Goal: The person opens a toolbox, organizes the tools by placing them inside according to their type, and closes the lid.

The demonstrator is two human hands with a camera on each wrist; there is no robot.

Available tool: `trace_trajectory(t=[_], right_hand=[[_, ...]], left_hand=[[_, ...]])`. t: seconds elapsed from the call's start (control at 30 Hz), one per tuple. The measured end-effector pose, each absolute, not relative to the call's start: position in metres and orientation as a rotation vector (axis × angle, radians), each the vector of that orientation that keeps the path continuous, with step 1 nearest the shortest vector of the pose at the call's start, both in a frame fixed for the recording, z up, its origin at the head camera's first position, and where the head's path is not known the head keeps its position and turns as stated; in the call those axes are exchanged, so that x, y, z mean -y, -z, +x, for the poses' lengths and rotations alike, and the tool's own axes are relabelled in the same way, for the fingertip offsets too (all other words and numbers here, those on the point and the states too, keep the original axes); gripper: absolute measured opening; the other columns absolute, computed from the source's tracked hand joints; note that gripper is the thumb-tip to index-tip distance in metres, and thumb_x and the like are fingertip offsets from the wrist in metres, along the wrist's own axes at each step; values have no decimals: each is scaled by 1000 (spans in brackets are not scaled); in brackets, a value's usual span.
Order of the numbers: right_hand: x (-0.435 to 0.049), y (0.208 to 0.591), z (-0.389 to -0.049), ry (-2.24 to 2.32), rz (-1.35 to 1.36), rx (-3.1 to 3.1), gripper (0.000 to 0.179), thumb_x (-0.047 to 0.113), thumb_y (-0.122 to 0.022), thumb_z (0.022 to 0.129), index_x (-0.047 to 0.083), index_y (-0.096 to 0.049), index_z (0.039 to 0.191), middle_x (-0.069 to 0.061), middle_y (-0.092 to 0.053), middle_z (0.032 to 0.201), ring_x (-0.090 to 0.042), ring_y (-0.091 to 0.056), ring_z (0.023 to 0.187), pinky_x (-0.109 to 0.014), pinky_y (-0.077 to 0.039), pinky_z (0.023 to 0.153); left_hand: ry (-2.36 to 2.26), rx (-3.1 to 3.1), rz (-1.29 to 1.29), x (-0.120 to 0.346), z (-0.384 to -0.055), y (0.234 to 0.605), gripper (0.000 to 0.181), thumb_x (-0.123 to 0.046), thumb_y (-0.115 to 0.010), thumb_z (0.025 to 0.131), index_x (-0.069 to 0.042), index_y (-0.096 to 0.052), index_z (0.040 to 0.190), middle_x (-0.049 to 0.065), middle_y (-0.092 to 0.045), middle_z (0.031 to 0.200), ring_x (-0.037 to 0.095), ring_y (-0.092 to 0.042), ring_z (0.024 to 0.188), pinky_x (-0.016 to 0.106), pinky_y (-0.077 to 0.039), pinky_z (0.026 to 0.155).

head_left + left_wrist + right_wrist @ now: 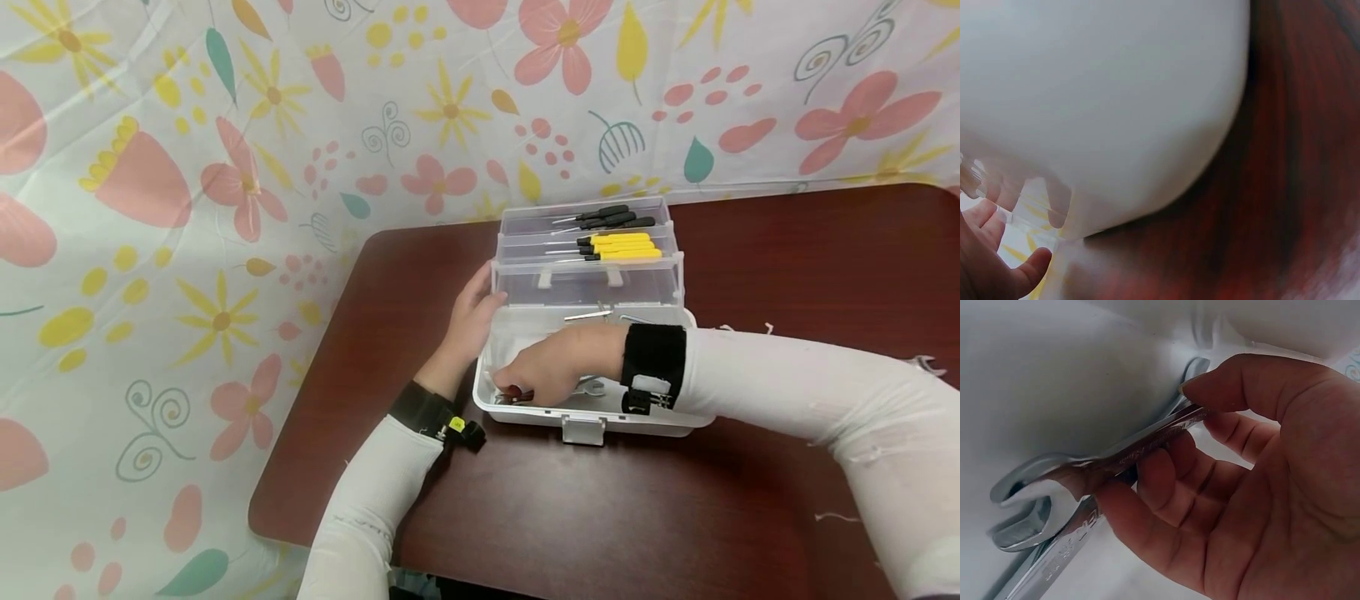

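A white toolbox (pixel 536 415) stands on the table with its clear stepped trays (pixel 585 287) raised at the back. My right hand (pixel 558 358) reaches down inside its left end. In the right wrist view, that hand pinches a shiny open-end wrench (pixel 1147 439) between thumb and fingers, over another metal wrench (pixel 1054 569) lying beneath it. At the box's back left corner rests my left hand (pixel 474 312), touching the side by the clear trays. The left wrist view shows its fingers and thumb (pixel 1032 272) spread.
Yellow-handled screwdrivers (pixel 626 246) and black-handled screwdrivers (pixel 611 219) lie in the raised trays. Another wrench (pixel 592 387) shows inside the box near the right hand. On the dark wooden table (pixel 600 517), a wrench end (pixel 928 365) sticks out behind the right sleeve. Behind hangs a flowered cloth (pixel 450 83).
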State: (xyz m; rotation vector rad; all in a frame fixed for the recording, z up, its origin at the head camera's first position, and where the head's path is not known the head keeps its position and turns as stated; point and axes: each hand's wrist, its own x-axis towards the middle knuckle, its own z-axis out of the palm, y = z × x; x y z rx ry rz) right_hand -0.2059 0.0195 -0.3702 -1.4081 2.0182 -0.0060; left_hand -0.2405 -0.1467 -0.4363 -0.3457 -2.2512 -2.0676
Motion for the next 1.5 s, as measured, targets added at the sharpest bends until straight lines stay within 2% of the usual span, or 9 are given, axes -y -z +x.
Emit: trace_trajectory(t=[0.5, 0.7, 0.9, 1.03, 1.17, 1.33, 1.43, 1.5], right_hand=[[-24, 372, -200, -13, -1422, -2121, 25, 0, -62, 90, 21, -57, 103, 10, -59, 82, -8, -57, 79, -25, -50, 74], [-26, 367, -197, -16, -1434, -2133, 17, 9, -64, 95, 20, -60, 107, 9, -63, 86, -8, -59, 79, -26, -51, 75], [-34, 357, -198, -25, -1392, -2120, 18, 18, -61, 96, 19, -62, 113, 5, -66, 90, -10, -61, 75, -28, -52, 70], [-41, 347, -198, -18, -1370, -2096, 19, 21, -59, 98, 18, -62, 116, 3, -66, 88, -10, -61, 71, -29, -51, 68], [-54, 331, -192, 74, -1406, -2097, 22, 18, -59, 96, 18, -61, 117, 5, -65, 82, -9, -59, 70, -30, -51, 70], [-76, 303, -177, 192, -1466, -2130, 23, 18, -59, 97, 21, -61, 120, 9, -53, 70, -7, -50, 64, -29, -47, 69], [-90, 289, -167, 236, -1468, -2166, 22, 21, -59, 99, 24, -60, 120, 12, -55, 73, -5, -51, 67, -28, -49, 71], [-99, 284, -162, 256, -1444, -2195, 22, 24, -60, 99, 27, -60, 121, 16, -61, 81, -3, -56, 74, -29, -51, 76]], left_hand=[[2047, 2238, -351, 143, -239, 435, 58, -3, -48, 102, -14, -41, 158, 14, -52, 156, 42, -49, 143, 49, -45, 115], [2058, 2231, -358, 143, -238, 436, 58, -5, -48, 102, -13, -40, 159, 15, -52, 156, 43, -49, 142, 50, -46, 114], [2067, 2211, -386, 142, -237, 435, 58, -4, -47, 101, -12, -40, 158, 18, -53, 154, 47, -51, 139, 54, -46, 113], [2088, 2193, -394, 141, -237, 436, 58, -3, -47, 101, -11, -40, 158, 19, -53, 154, 48, -50, 138, 57, -45, 112], [2105, 2202, -379, 139, -237, 437, 58, -4, -48, 101, -16, -42, 158, 16, -54, 154, 48, -51, 138, 56, -47, 112], [2092, 2227, -385, 139, -237, 435, 58, -4, -48, 102, -18, -43, 158, 14, -54, 154, 47, -50, 138, 54, -46, 113], [2084, 2229, -384, 141, -237, 434, 57, -3, -48, 103, -17, -42, 158, 16, -53, 154, 47, -49, 139, 56, -45, 113], [2075, 2234, -383, 142, -236, 433, 57, -3, -47, 103, -16, -41, 158, 18, -52, 155, 48, -49, 140, 58, -43, 114]])
